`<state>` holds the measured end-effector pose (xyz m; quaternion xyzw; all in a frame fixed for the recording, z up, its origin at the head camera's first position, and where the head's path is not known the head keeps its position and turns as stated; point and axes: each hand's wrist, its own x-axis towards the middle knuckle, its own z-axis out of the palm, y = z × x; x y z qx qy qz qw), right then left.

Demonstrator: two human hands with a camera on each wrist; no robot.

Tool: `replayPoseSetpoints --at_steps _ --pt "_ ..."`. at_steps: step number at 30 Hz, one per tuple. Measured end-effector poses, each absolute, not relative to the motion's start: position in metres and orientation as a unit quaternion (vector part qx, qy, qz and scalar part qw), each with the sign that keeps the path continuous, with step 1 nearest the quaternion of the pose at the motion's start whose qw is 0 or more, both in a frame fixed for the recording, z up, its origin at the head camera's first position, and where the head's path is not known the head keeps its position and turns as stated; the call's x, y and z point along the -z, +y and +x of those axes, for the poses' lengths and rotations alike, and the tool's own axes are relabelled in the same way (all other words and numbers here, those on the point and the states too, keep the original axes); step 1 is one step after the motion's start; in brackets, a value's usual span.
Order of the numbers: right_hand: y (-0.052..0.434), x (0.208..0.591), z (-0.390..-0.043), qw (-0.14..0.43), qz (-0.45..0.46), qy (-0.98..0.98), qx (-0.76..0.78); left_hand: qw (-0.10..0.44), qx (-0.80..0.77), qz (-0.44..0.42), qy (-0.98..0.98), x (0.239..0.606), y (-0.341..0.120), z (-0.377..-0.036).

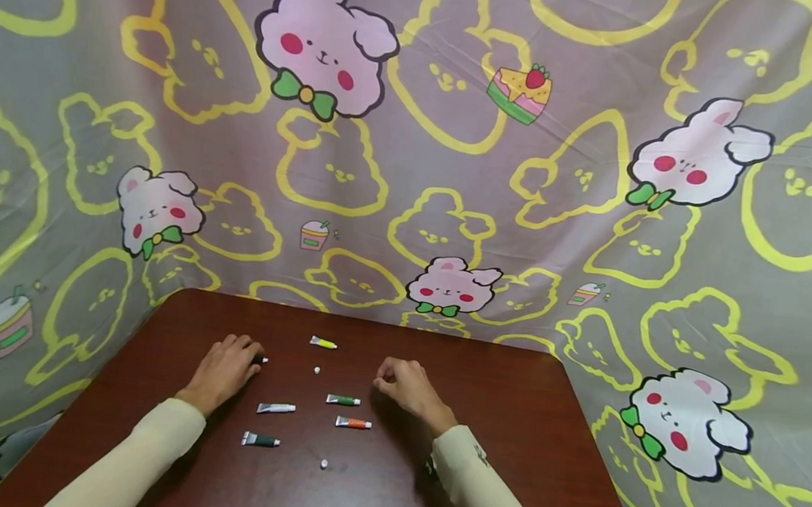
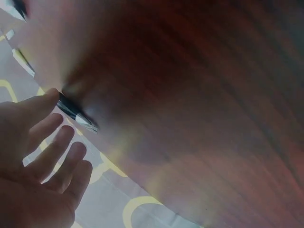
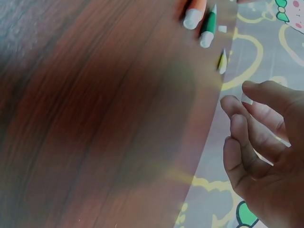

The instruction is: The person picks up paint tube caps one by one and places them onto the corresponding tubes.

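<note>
My left hand (image 1: 224,370) is at the left of the table, palm down over a black paint tube (image 2: 71,108). In the left wrist view its thumb tip overlaps one end of the tube, and the other fingers are loosely extended. My right hand (image 1: 410,390) is at the right of the green tube (image 1: 343,400), its fingers bent. Between its thumb and index fingertip shows a small white piece, which looks like a cap (image 3: 246,99). Near the hands lie an orange tube (image 1: 354,423), a silver-white tube (image 1: 276,408) and a yellow tube (image 1: 323,343).
A dark green tube (image 1: 260,440) lies at the front left. One small white cap (image 1: 316,370) sits between the hands, and another white cap (image 1: 324,464) is close to the front. A patterned curtain (image 1: 450,172) hangs behind the brown table (image 1: 507,439).
</note>
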<state>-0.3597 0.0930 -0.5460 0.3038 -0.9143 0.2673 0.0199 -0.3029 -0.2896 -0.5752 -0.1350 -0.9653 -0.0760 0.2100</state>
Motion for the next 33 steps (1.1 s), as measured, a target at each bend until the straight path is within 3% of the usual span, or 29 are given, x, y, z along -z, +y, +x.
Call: replayPoseSetpoints --at_steps 17,33 --pt "0.088 0.535 -0.342 0.007 0.317 -0.908 -0.275 0.182 0.077 -0.123 -0.973 0.576 -0.288 -0.305" --pt "0.081 0.535 -0.324 -0.010 0.327 -0.900 -0.287 0.215 0.075 -0.180 -0.957 0.574 -0.285 -0.294"
